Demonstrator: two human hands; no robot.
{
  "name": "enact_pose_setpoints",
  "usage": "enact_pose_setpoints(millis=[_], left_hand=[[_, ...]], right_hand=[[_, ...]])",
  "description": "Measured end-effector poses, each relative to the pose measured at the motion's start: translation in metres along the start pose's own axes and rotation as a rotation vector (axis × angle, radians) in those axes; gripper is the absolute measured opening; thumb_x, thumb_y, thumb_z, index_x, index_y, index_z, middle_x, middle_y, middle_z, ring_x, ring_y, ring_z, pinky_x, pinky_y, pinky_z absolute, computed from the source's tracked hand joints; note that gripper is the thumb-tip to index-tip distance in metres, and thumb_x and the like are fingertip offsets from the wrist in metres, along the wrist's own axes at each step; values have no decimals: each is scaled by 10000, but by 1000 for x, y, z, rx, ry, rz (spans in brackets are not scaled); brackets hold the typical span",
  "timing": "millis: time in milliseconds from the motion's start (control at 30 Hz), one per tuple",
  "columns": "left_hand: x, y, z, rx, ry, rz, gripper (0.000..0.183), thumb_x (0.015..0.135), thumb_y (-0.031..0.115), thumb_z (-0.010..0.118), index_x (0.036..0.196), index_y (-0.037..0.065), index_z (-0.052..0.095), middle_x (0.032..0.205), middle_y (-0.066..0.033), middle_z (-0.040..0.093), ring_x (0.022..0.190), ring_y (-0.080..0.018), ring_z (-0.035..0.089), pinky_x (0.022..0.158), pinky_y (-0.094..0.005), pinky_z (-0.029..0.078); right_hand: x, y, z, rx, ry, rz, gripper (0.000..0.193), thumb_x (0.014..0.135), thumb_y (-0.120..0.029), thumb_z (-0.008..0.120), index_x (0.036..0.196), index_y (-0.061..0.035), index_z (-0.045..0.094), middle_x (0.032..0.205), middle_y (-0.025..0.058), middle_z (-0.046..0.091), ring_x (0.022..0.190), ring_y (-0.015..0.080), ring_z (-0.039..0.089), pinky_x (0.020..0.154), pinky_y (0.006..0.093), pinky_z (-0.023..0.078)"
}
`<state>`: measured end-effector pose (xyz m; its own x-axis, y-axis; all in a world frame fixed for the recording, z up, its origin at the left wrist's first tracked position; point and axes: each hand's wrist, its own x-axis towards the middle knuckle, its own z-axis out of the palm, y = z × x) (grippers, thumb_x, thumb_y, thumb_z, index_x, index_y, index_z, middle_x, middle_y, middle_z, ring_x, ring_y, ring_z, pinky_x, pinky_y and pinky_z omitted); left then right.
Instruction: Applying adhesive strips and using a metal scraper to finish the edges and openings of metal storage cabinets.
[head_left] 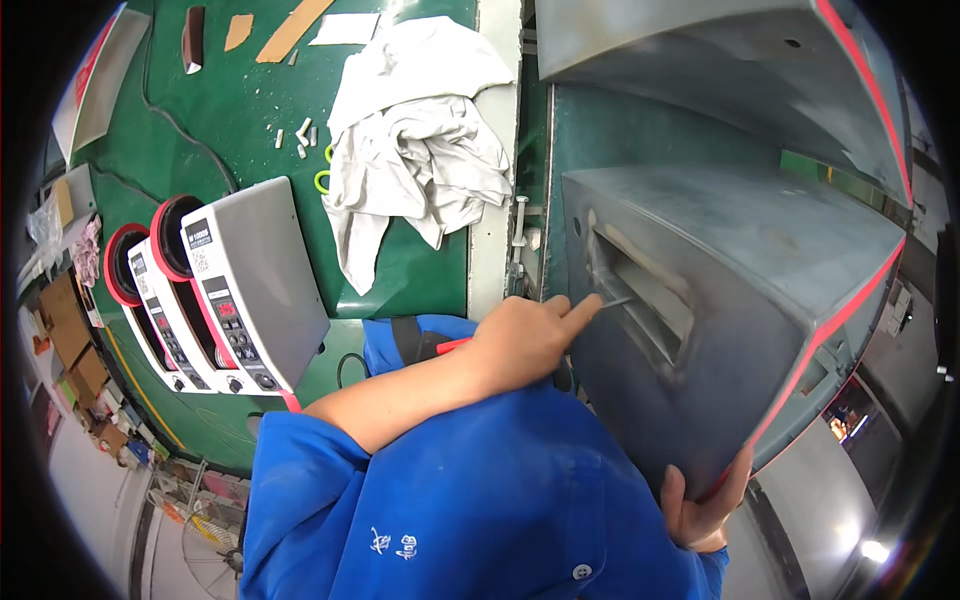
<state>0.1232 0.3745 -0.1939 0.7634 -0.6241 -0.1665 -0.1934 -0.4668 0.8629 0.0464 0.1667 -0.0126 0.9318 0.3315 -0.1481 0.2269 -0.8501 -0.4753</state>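
Observation:
A grey box-shaped housing (660,400) with a red edge stands in front of me on the right, tilted in the view. Its dark face has a rectangular opening (650,310) with a recessed inside. My left hand (530,340) is closed round a slim tool (619,301), whose thin metal tip touches or nearly touches the opening's near rim. Behind the wrist shows a red piece (452,346), in line with the tool; it may be its handle. My right hand (705,505) grips the housing's lower corner, thumb on the dark face, the other fingers partly hidden.
Another grey housing (720,50) with a red edge stands beyond. On the green table (260,100) lie crumpled white cloth (420,140), green-handled scissors (322,181), small white pieces (302,130) and cardboard strips (292,30). Two white machines (255,280) with round dark discs stand left.

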Motion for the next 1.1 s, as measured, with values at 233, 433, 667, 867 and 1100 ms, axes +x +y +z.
enact_pose_setpoints(millis=[233, 433, 667, 867, 1100], left_hand=[[-2, 15, -11, 187, 73, 143, 544, 668, 39, 528, 1206, 48, 446, 675, -81, 491, 480, -233, 529, 401, -344, 405], [-2, 31, -20, 164, 138, 278, 532, 664, 51, 542, 1187, 15, 454, 672, -98, 517, 464, -238, 539, 398, -329, 419], [-15, 54, -29, 189, 199, 321, 449, 680, 41, 533, 1122, -19, 491, 618, -112, 519, 442, -233, 548, 381, -344, 422], [-14, 59, -34, 209, 206, 343, 402, 693, 51, 524, 1075, -72, 497, 630, -159, 554, 474, -257, 580, 393, -334, 448], [-12, 66, -36, 239, 205, 323, 388, 693, 46, 525, 1054, -94, 503, 654, -167, 565, 495, -273, 589, 400, -355, 459]], right_hand=[[14, -10, 5, -127, 104, 36, 695, 729, -3, 630, 1292, 104, 235, 1121, 291, 436, 908, 357, 493, 780, 403, 405], [24, -16, 13, -169, 186, 54, 643, 730, 32, 609, 1289, 72, 295, 1198, 247, 431, 995, 345, 487, 845, 382, 394], [27, -23, 13, -218, 238, 53, 608, 725, 51, 596, 1278, 41, 344, 1192, 216, 455, 1038, 331, 486, 875, 367, 392], [30, -25, 13, -237, 279, 16, 582, 727, 51, 595, 1263, 39, 369, 1185, 211, 468, 1039, 328, 491, 880, 366, 395], [29, -24, 15, -263, 285, -9, 573, 727, 54, 591, 1255, 55, 369, 1193, 211, 472, 1029, 336, 503, 869, 369, 410]])
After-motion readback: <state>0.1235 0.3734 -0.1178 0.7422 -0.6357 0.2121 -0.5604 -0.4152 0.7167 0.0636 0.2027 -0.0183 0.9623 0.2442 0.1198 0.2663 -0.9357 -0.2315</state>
